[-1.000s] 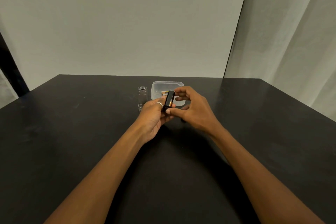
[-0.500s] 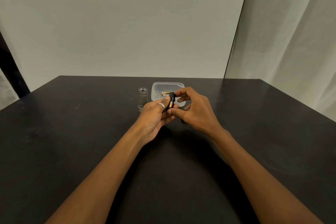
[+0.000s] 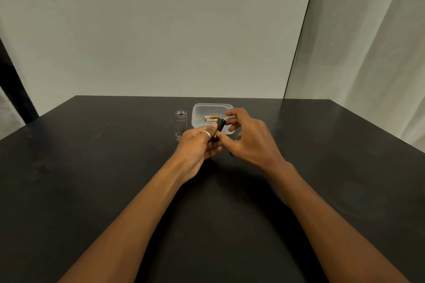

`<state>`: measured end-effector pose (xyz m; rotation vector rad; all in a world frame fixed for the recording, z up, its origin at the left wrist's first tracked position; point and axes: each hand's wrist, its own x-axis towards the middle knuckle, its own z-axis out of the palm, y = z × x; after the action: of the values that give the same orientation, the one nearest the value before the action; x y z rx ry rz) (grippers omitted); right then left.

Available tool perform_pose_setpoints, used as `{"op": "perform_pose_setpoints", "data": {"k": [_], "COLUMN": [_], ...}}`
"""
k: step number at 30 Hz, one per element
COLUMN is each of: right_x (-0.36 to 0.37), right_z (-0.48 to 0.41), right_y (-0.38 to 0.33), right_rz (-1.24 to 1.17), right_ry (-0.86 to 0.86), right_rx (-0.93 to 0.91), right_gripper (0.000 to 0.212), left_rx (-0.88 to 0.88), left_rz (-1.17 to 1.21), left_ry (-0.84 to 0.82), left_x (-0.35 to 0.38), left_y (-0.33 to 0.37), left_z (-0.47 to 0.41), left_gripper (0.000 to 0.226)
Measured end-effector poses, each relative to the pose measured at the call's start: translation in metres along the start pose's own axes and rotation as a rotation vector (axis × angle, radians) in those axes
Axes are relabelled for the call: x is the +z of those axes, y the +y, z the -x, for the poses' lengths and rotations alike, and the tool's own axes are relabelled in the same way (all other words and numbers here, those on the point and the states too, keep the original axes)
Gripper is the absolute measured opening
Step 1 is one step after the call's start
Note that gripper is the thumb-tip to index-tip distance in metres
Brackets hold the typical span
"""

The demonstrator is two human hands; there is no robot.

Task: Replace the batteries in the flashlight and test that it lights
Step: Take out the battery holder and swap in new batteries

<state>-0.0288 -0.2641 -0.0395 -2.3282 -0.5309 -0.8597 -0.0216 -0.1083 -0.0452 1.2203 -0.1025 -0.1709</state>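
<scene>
My left hand (image 3: 199, 145), with a ring on one finger, grips the lower end of a small black battery holder (image 3: 219, 128) that tilts up and to the right above the table. My right hand (image 3: 247, 138) pinches the same holder, thumb at its near end and index finger curled at its far end. The silver flashlight body (image 3: 181, 122) stands upright with its threaded open end up, just left of my hands. A clear plastic container (image 3: 212, 108) behind my hands holds loose batteries (image 3: 211, 118) with orange and gold wraps.
The black table (image 3: 92, 167) stretches wide on both sides and toward me. A white wall rises behind its far edge, and a pale curtain hangs at the right. Something small lies on the table under my right hand, mostly hidden.
The battery holder has turned slightly in my fingers and my right index finger has curled closer to its far end. Both hands stay in the same place.
</scene>
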Motion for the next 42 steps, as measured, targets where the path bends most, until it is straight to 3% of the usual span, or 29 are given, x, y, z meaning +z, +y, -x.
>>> {"op": "perform_pose_setpoints", "data": {"k": [14, 31, 42], "right_x": [0.002, 0.002, 0.005], "right_z": [0.001, 0.004, 0.003], "right_y": [-0.007, 0.001, 0.003], "right_rz": [0.348, 0.241, 0.259], "right_ry": [-0.027, -0.108, -0.082], "right_rx": [-0.159, -0.177, -0.295], "right_gripper": [0.046, 0.040, 0.029], "left_rx": [-0.015, -0.031, -0.036], "left_rz": [-0.021, 0.038, 0.066], "left_ry": [-0.019, 0.027, 0.041], "left_x": [-0.002, -0.001, 0.000], "left_y": [-0.001, 0.003, 0.004], "left_z": [-0.002, 0.001, 0.003], "left_gripper": [0.028, 0.024, 0.022]}}
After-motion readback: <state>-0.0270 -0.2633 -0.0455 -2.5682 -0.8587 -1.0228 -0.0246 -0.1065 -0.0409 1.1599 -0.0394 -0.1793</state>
